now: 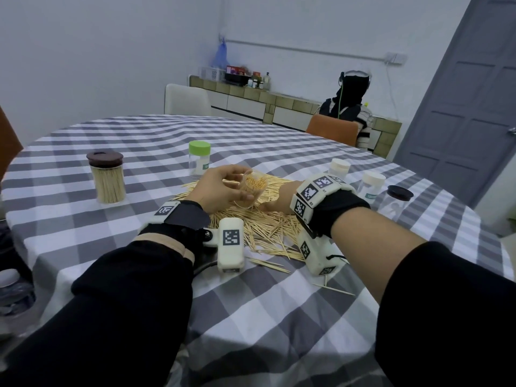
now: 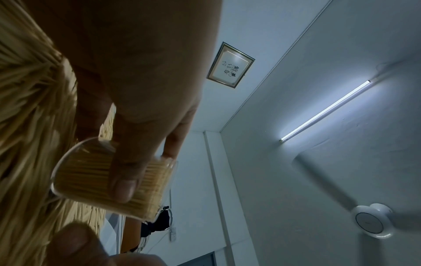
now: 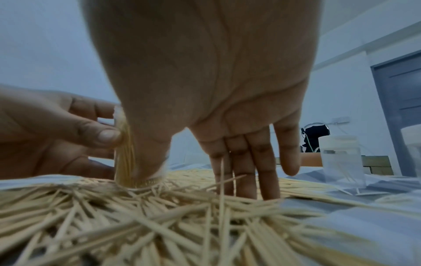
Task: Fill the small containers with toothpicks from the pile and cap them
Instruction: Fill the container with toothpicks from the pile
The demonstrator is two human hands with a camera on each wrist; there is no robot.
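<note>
My left hand [image 1: 220,188] grips a small clear container [image 1: 252,188], open on top and packed with pale toothpicks, just above the pile [image 1: 262,227] on the surface. My right hand [image 3: 227,100] reaches down with straight fingers into the pile.

A grey-and-white checked tablecloth [image 1: 156,135] covered the round table. Upper centre of the head view: a white chair [image 1: 186,99]; right of it, an orange chair [image 1: 332,130], a seated person [image 1: 352,101] and a grey door [image 1: 472,101]. A ceiling fan [image 2: 371,220] showed lower right in the left wrist view.
</note>
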